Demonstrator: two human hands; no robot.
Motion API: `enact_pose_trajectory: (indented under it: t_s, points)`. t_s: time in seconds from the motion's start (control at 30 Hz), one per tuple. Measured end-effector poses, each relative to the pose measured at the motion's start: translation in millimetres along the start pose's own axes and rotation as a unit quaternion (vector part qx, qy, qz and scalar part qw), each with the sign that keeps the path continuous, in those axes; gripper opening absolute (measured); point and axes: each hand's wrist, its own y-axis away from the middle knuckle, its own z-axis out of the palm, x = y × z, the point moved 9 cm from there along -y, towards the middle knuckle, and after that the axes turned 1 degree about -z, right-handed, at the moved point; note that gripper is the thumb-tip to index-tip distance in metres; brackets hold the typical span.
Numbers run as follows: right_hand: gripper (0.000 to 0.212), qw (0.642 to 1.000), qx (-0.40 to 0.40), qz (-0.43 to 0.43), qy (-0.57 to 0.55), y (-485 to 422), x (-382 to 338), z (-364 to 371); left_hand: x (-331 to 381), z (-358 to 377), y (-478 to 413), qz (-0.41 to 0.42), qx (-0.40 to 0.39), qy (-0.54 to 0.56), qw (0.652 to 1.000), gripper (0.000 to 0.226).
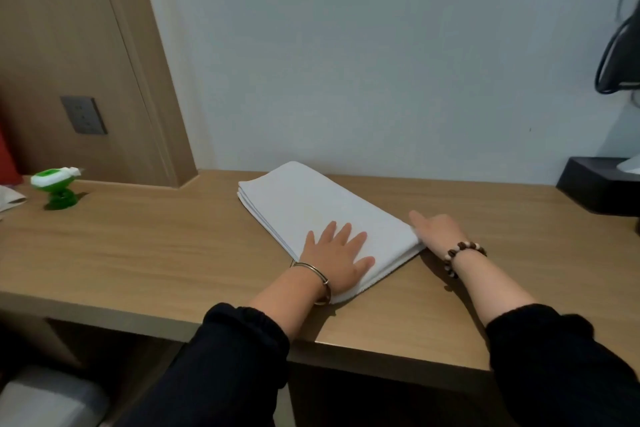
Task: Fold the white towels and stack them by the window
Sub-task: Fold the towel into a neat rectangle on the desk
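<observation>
Black sleeves (242, 357) lead to the left hand (334, 253), spread flat to pin the folded white cloth towel (304, 208) on the light wooden desk (156, 239), while the right hand (438, 230), forefinger straight and the others hidden, apparently squares its edge.

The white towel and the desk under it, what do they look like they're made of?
White towel: soft matte cloth, probably cotton or microfibre; stacked fold layers show along its left edge. Desk: light brown wood grain with a smooth, faint sheen, likely laminate or veneer; I cannot tell which.
</observation>
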Motion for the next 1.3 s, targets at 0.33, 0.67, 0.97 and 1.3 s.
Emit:
enact_pose_trajectory:
  t_s: [0.33, 0.67, 0.97, 1.3]
  points:
    - [0.046, 0.988, 0.015, -0.012, 0.155, 0.9, -3.5, 1.6, -0.3, 1.6, 3.2, -0.051, 0.005, -0.004, 0.999, 0.065]
    - [0.025, 0.979, 0.001, -0.095, 0.18, -8.2, -21.8, 6.6, 30.9, -3.7, 7.2, -0.083, 0.018, 0.04, 0.996, 0.05]
    - [0.045, 0.965, -0.014, -0.118, 0.233, 20.1, -74.1, 18.9, -67.4, -31.1, -10.2, -0.125, 0.044, -0.025, 0.991, 0.045]
    - [0.054, 0.917, -0.06, -0.065, 0.389, 2.5, -19.3, 11.0, -52.4, -35.6, -4.4, -0.039, 0.071, 0.058, 0.995, 0.036]
